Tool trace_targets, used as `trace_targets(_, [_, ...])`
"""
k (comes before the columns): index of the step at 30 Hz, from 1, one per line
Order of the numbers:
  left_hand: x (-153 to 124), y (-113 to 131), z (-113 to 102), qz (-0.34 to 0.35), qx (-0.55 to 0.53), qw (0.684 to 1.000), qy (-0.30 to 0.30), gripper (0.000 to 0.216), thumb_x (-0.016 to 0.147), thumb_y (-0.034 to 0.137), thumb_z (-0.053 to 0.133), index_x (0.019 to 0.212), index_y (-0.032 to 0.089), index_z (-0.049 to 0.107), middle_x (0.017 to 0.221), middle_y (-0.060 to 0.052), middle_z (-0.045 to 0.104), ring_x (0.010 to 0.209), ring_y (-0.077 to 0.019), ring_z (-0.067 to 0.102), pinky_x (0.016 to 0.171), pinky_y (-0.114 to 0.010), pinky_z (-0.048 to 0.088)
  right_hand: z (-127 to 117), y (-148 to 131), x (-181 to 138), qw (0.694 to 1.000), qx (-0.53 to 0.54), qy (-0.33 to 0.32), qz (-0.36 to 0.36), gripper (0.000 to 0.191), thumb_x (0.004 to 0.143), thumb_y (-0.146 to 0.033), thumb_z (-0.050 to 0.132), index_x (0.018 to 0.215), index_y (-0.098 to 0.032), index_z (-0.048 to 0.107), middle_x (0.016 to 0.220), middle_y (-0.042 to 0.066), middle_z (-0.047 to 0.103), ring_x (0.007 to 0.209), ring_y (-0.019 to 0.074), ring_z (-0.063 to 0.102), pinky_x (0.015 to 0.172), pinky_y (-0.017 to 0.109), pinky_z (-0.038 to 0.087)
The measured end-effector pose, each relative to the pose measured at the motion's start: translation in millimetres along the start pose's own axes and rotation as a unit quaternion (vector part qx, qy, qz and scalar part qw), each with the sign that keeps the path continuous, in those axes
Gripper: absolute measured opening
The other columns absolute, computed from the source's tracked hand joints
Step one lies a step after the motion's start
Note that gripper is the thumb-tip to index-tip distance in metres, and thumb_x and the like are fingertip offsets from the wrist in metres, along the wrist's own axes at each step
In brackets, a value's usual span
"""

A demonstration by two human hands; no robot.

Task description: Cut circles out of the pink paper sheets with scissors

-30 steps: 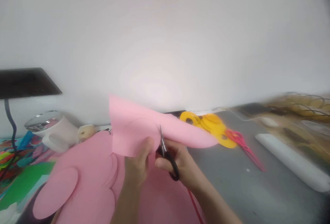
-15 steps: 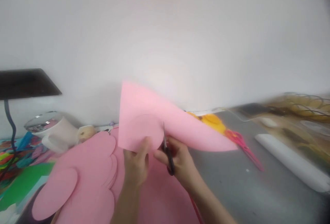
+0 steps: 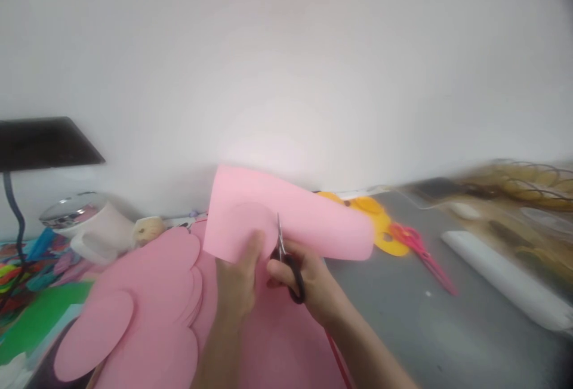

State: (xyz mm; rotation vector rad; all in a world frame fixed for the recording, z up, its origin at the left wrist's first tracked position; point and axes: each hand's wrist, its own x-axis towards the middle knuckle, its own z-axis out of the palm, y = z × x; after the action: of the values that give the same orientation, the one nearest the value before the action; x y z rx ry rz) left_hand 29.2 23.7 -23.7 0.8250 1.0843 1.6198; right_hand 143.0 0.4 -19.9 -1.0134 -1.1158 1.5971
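My left hand [image 3: 237, 284] pinches a pink craft sheet [image 3: 322, 225] near its lower left edge, thumb on top and the other fingers hidden behind. A faint round outline shows on the sheet, just above my left thumb. In my right hand [image 3: 313, 287] are black-handled scissors [image 3: 295, 275], blades pointing up and lying at the right side of that outline. The sheet's right part bends over into a curl. Below and left of my hands lie cut pink pieces with scalloped edges [image 3: 143, 293], with a pink oval piece [image 3: 96, 332] on top.
Pink scissors [image 3: 423, 258] and a yellow cut-out [image 3: 380, 228] lie to the right on the grey surface [image 3: 403, 329]. Farther right is a white roll [image 3: 505, 278]. At left stand a white mug [image 3: 102, 231] and a dark panel [image 3: 49, 141]; a green sheet [image 3: 45, 311] lies below.
The sheet's top edge has come down and its right tip has curled back leftward, uncovering more of the yellow cut-out. The scissors have shifted slightly left and tilted along the outline.
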Motion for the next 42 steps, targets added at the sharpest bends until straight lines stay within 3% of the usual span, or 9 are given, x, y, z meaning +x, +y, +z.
trace_targets(6, [2,-2,-4,0.026,0.011,1.000,0.007,0.040,0.065,0.026,0.078,0.102,0.019,0.064,0.091,-0.004,0.066,0.091,-0.0216,0.062,0.072,-0.031,0.052,-4,1,1,0.999,0.001,-0.025,-0.034,0.036,0.067,-0.046,0.079,0.081,-0.017,0.062,0.065,-0.003,0.055,0.060,0.0109,0.045,0.063,0.027,0.041])
trace_targets(12, [0,2,-4,0.037,0.014,0.999,-0.019,0.030,0.066,0.027,0.077,0.090,0.018,0.064,0.063,0.001,0.061,0.070,-0.0184,0.063,0.051,-0.024,0.049,-3,-2,-1,0.999,-0.002,-0.028,-0.026,0.037,0.067,-0.047,0.078,0.082,-0.017,0.062,0.068,-0.003,0.056,0.063,0.0123,0.050,0.065,0.027,0.042])
trace_targets(16, [0,5,-4,0.032,0.013,0.999,-0.021,0.025,0.064,0.028,0.078,0.082,0.017,0.064,0.068,-0.001,0.061,0.077,-0.0196,0.062,0.056,-0.026,0.053,-2,-4,-1,0.999,-0.003,-0.027,-0.019,0.038,0.066,-0.047,0.079,0.082,-0.016,0.062,0.069,-0.002,0.056,0.065,0.0126,0.050,0.063,0.026,0.043])
trace_targets(23, [2,4,-7,0.029,0.027,0.999,-0.025,0.037,0.063,0.030,0.079,0.094,0.017,0.063,0.075,-0.001,0.063,0.073,-0.0194,0.063,0.059,-0.030,0.055,-1,-6,-1,0.999,0.013,-0.027,-0.014,0.033,0.065,-0.041,0.080,0.074,-0.017,0.059,0.065,-0.003,0.054,0.062,0.0111,0.049,0.061,0.024,0.045])
trace_targets(28, [4,4,-10,0.035,0.025,0.998,-0.043,0.031,0.064,0.032,0.078,0.087,0.018,0.064,0.072,-0.002,0.064,0.083,-0.0246,0.065,0.065,-0.035,0.056,1,-7,-3,1.000,0.006,-0.019,-0.004,0.029,0.066,-0.037,0.079,0.073,-0.017,0.060,0.062,-0.005,0.053,0.058,0.0097,0.048,0.057,0.022,0.042])
trace_targets(33, [5,3,-12,0.027,0.031,0.999,-0.017,0.039,0.061,0.030,0.081,0.094,0.019,0.061,0.081,-0.003,0.065,0.083,-0.0232,0.065,0.064,-0.032,0.056,1,-7,-3,1.000,-0.015,-0.009,0.012,0.024,0.068,-0.035,0.077,0.076,-0.017,0.063,0.061,-0.004,0.054,0.056,0.0096,0.049,0.055,0.021,0.040])
trace_targets(39, [1,9,-9,0.012,0.003,0.997,-0.070,0.025,0.061,0.029,0.080,0.077,0.020,0.062,0.070,-0.001,0.059,0.071,-0.0226,0.063,0.055,-0.034,0.056,1,-5,-3,1.000,-0.026,-0.005,0.015,0.022,0.070,-0.036,0.074,0.075,-0.017,0.062,0.056,-0.005,0.052,0.053,0.0099,0.049,0.051,0.021,0.036])
trace_targets(42, [0,9,-9,0.000,-0.017,0.996,-0.086,0.023,0.065,0.027,0.076,0.081,0.020,0.062,0.068,0.000,0.059,0.066,-0.0203,0.062,0.053,-0.032,0.055,2,-4,-3,0.999,-0.031,-0.005,0.014,0.024,0.070,-0.039,0.074,0.075,-0.018,0.063,0.051,-0.006,0.049,0.051,0.0106,0.048,0.049,0.021,0.035])
